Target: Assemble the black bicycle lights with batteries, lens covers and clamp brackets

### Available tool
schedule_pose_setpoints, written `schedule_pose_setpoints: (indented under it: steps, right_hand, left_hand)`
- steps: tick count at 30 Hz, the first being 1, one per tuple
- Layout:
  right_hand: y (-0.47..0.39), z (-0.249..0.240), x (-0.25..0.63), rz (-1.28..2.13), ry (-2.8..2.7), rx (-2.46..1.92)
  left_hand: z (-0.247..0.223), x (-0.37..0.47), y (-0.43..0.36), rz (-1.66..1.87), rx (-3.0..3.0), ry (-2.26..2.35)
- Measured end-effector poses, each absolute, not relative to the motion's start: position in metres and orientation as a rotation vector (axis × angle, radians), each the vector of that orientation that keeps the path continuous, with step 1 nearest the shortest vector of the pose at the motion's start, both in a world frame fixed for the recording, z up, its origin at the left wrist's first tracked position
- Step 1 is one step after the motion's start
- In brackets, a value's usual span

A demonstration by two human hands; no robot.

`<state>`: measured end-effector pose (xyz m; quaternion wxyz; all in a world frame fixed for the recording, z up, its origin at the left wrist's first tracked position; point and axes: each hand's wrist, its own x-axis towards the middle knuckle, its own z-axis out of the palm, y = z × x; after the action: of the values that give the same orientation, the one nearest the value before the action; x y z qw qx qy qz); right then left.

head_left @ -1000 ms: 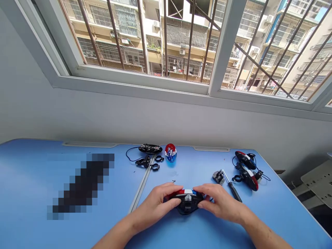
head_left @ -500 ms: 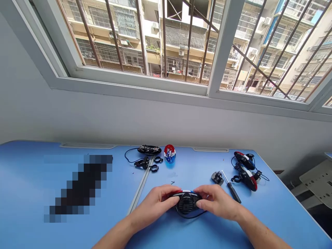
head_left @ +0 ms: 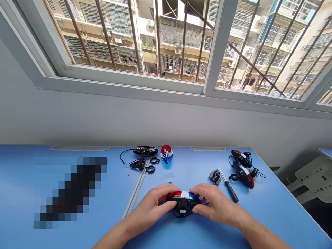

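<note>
Between my hands is a bicycle siren light (head_left: 183,201) with a red, white and blue lens on top and a black housing below. My left hand (head_left: 161,201) grips its left end, fingers over the red part and thumb on the front. At the other end my right hand (head_left: 211,202) pinches the blue part, thumb against the lower front. A black cable loops under the housing. Just beyond it lies a small screw (head_left: 169,182). Right of my hands are a black bracket piece (head_left: 215,176) and a black-handled screwdriver (head_left: 231,191).
Two assembled siren lights (head_left: 243,173) with clamps lie at the desk's right. Toward the back are an opened black housing (head_left: 145,150) with a cable, two ring clamps (head_left: 150,169) and a red-and-blue lens cover (head_left: 166,154). A pixelated dark shape (head_left: 75,190) covers the left.
The siren light has been tilted in my hands: more of its coloured lens shows, and the round ribbed front has turned downward out of view. The whole view has shifted slightly.
</note>
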<state>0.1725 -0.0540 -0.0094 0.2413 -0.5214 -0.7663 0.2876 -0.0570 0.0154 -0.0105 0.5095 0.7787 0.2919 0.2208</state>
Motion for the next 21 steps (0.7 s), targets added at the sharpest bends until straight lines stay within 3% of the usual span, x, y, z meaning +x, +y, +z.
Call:
schedule_pose_setpoints:
  steps: [7, 16, 21]
  right_hand:
    - [-0.057, 0.001, 0.168, 0.738, -2.101, -1.481]
    - [-0.053, -0.003, 0.171, 1.141, -1.888, -1.469]
    - [-0.051, -0.010, 0.174, 1.335, -1.738, -1.434]
  left_hand:
    - [-0.010, -0.059, 0.016, 0.497, 1.892, 0.725]
    - [-0.011, -0.059, 0.014, 0.426, 1.919, 0.750]
    - [-0.014, -0.063, 0.009, 0.559, 2.142, 0.715]
